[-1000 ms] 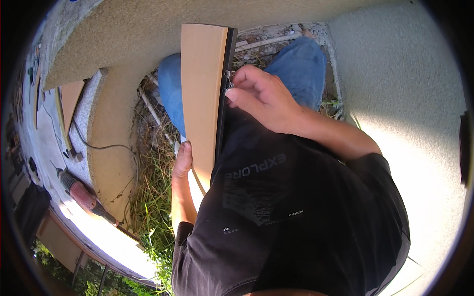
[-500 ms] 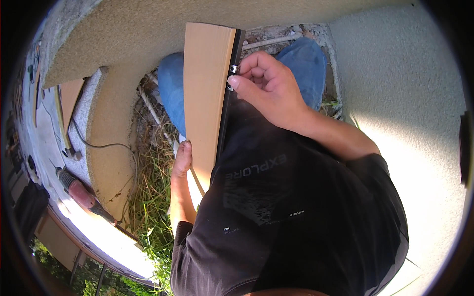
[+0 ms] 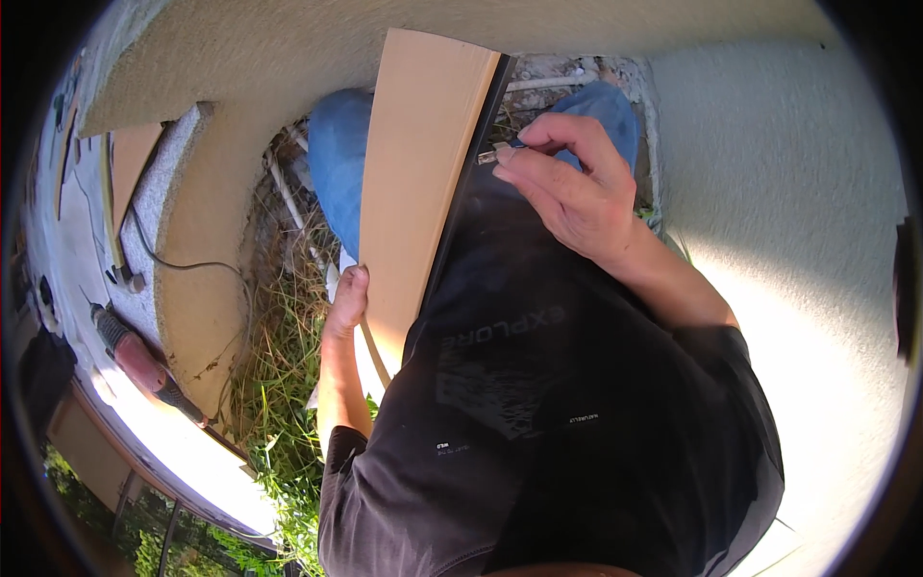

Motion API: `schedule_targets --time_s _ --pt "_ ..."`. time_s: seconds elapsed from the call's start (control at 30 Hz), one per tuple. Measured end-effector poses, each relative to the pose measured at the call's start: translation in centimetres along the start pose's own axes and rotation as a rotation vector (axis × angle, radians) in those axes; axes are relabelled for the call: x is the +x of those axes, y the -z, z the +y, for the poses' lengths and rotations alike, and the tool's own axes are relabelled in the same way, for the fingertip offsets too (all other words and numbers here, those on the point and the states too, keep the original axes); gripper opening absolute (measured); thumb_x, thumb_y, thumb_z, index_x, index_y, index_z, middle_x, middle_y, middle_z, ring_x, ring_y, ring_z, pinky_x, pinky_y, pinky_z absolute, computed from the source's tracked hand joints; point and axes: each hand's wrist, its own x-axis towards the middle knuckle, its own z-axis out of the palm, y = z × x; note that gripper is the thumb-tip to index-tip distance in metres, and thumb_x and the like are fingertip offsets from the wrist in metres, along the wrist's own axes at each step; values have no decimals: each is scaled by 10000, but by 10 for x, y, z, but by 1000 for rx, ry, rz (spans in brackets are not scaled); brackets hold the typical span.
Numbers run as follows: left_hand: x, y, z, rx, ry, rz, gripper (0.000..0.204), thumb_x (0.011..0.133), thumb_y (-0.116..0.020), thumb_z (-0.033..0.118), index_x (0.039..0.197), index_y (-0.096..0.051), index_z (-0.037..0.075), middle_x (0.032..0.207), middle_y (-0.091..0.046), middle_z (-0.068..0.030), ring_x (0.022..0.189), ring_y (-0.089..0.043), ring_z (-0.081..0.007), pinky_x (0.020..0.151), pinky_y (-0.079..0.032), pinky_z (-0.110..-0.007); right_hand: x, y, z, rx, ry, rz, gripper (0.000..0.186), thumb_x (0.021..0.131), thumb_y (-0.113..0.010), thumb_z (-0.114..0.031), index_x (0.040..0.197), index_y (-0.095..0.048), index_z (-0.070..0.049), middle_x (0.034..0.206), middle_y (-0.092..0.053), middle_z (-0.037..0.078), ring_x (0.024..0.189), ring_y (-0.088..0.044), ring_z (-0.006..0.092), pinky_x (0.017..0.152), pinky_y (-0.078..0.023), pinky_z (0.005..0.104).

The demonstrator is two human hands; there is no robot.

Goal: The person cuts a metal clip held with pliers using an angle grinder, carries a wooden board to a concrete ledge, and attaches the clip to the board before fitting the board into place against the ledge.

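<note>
A long light-tan board (image 3: 418, 154) stands slanted in front of my body, with a dark edge (image 3: 473, 144) along its right side. My left hand (image 3: 348, 302) grips the board's lower left edge, thumb on the face and the other fingers hidden behind it. My right hand (image 3: 582, 192) is beside the dark edge, thumb and fingers pinched on a small silver metal clip (image 3: 487, 157). The clip's end is at the dark edge; whether it sits in it I cannot tell. Part of the clip is covered by my fingertips.
A drill (image 3: 144, 361) with a cord lies at left on a pale ledge. Tan board pieces (image 3: 135, 163) lie farther up there. Rough walls (image 3: 769, 163) enclose me at right and ahead. Grass (image 3: 279, 413) and a white pipe (image 3: 284, 192) are on the ground.
The board's top has shifted up and to the right. My right hand has moved slightly right and down with its grip on the clip changed; the clip now points sideways from the dark edge.
</note>
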Motion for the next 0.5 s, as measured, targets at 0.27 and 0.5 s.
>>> schedule_targets --time_s 0.27,0.5 --pt "-3 -8 9 -41 4 24 789 939 -653 753 1134 -755 -5 962 -771 -33 849 -682 -110 789 -551 -287 6 9 6 -142 234 -52 269 760 -839 -52 1014 -806 -134 949 -645 44 762 -667 197 602 -540 298" --pt "3 -5 -3 -84 39 16 764 946 -650 747 1077 -765 4 889 -755 -9 800 -670 -96 741 -543 -282 17 7 10 -25 222 -147 265 771 -776 -4 1016 -795 -101 947 -666 58 784 -680 219 631 -563 303"
